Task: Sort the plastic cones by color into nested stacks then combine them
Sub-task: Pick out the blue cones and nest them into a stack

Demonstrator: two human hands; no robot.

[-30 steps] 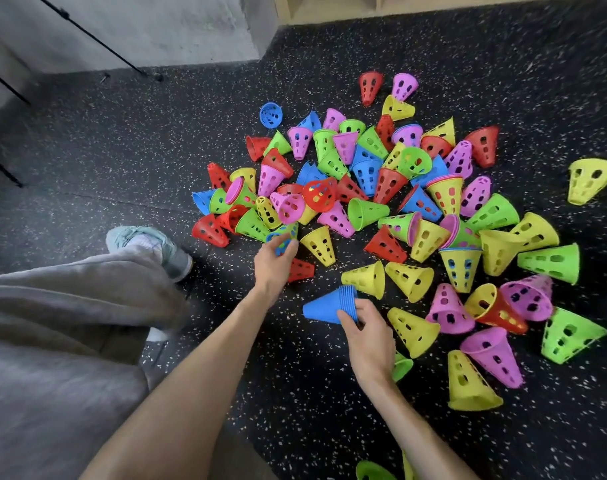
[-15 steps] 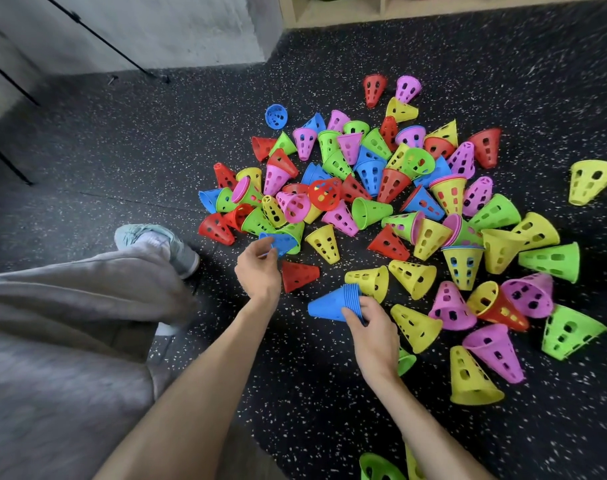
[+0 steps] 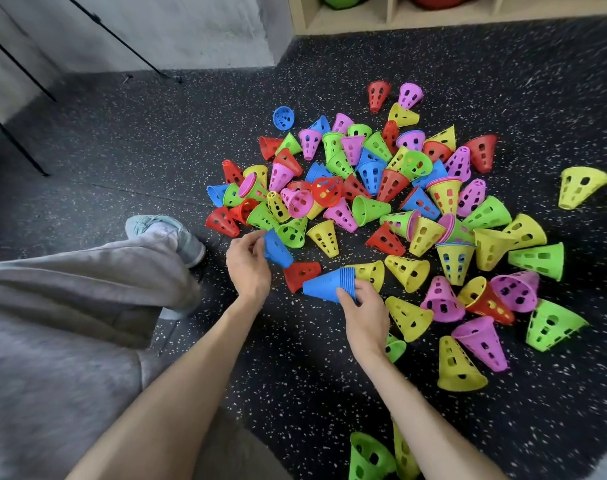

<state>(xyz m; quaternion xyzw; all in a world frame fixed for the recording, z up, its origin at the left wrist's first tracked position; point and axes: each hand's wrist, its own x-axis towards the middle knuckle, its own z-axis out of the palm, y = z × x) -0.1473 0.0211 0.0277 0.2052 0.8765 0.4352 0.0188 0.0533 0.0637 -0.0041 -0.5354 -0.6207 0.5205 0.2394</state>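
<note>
Cones of blue, red, green, yellow and pink plastic lay heaped loose on the speckled floor, with the blue stack as the fixed mark at the heap's near edge. That stack lay on its side, tip pointing left, and the right hand gripped it round the wide rim, fingers curled over the nested edges. Just left of the stack and a little beyond it, the left hand pinched a single blue cone, which looked clear of the heap, though its far edge sat close against a green cone and contact could not be ruled out. A red cone lay between the single cone and the stack's tip. The blue sort seemed to be the step in hand and well short of done, since several blue cones showed deeper in the heap beyond the stack. The next move would call for turning the single cone's mouth toward the stack's tip and sliding it on squarely.
</note>
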